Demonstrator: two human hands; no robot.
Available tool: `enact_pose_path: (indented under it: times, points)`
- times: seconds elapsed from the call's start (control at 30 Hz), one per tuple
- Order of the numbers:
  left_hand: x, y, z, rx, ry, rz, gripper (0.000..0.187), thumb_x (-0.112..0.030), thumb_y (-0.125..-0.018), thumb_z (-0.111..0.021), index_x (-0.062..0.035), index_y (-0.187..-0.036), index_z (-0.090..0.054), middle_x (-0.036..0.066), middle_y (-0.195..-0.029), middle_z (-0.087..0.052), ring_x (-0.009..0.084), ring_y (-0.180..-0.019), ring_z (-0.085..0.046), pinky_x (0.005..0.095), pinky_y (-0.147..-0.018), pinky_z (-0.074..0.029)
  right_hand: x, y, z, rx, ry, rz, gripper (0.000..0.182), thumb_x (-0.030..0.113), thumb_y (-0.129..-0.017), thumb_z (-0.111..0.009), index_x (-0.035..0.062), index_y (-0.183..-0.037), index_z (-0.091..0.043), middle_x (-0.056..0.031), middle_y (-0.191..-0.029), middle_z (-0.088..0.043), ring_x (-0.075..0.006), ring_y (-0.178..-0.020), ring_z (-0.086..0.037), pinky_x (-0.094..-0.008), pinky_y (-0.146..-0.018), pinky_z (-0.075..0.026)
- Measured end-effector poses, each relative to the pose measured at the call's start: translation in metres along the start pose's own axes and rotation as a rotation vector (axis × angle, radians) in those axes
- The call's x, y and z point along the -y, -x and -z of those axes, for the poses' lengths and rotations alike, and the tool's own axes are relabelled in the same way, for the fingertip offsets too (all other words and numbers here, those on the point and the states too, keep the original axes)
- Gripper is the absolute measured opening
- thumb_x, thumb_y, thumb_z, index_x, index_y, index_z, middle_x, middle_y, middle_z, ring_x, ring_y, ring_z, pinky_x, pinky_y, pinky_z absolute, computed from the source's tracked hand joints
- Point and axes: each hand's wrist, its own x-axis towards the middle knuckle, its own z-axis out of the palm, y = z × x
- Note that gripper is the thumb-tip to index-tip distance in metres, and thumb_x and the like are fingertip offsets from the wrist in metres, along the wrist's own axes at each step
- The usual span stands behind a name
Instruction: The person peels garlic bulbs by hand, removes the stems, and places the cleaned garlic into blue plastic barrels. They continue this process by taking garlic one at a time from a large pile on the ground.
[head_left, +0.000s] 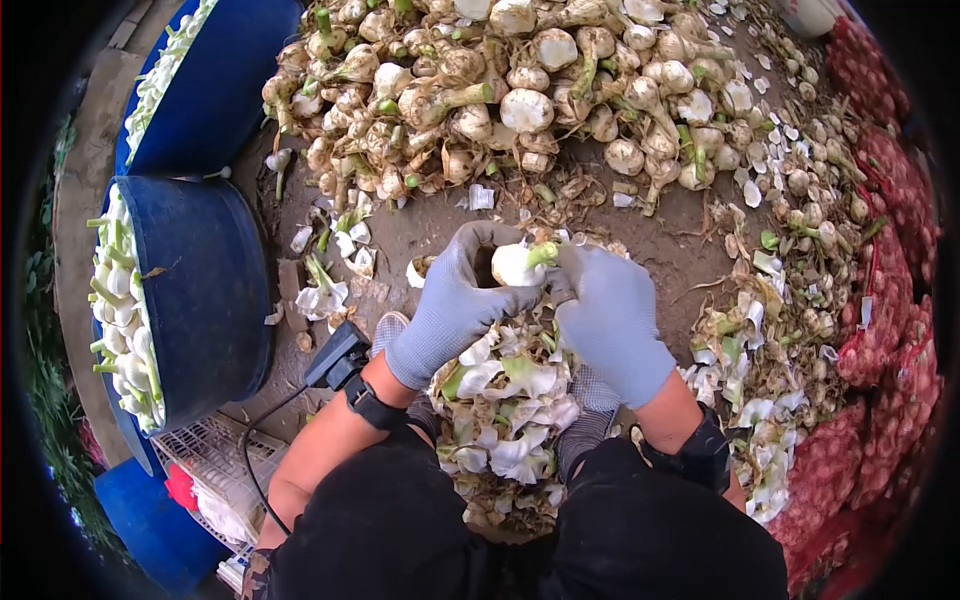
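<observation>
Between my two gloved hands is a white garlic bulb (pixel 515 266) with a short green stem stub pointing right. My left hand (pixel 462 295), in a grey glove, wraps its fingers and thumb round the bulb. At the stem end, my right hand (pixel 608 315) has its fingers closed in a pinch; whether it grips the stub or a bit of skin is hidden. Below the hands, peeled garlic skins (pixel 515 400) lie heaped between my feet. A large pile of unpeeled garlic bulbs (pixel 480 90) with dirty skins and cut stems lies on the ground ahead.
Blue tubs (pixel 200 290) of cleaned garlic stand at the left, beside a white plastic crate (pixel 215 455). Red mesh sacks (pixel 880 330) line the right edge. Loose small bulbs and skins (pixel 750 330) are strewn at the right. A black cable (pixel 250 450) runs along my left arm.
</observation>
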Motion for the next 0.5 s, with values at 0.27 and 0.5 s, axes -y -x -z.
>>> enact_pose_path:
  times: [0.27,0.5]
  points:
    - [-0.001,0.0,0.01,0.312,0.222,0.286,0.062,-0.012,-0.085,-0.072,0.0002,-0.137,-0.041,0.008,-0.108,-0.063,0.0126,-0.09,-0.063,0.0269,-0.078,-0.054,-0.019,0.001,-0.013,-0.102,-0.182,-0.09,0.015,0.012,-0.07,-0.063,0.005,-0.082,-0.062,-0.0154,-0.078,-0.061,-0.0348,-0.076,-0.062,-0.0449,-0.068,-0.049]
    - [0.003,-0.001,0.002,0.097,0.124,0.096,0.061,-0.026,-0.088,-0.071,0.0009,-0.137,-0.045,0.006,-0.103,-0.065,0.0142,-0.089,-0.063,0.0261,-0.079,-0.052,-0.008,0.009,-0.019,-0.148,-0.053,0.141,0.01,0.011,-0.068,-0.062,0.0063,-0.077,-0.061,-0.0142,-0.075,-0.061,-0.0346,-0.072,-0.061,-0.0461,-0.065,-0.047]
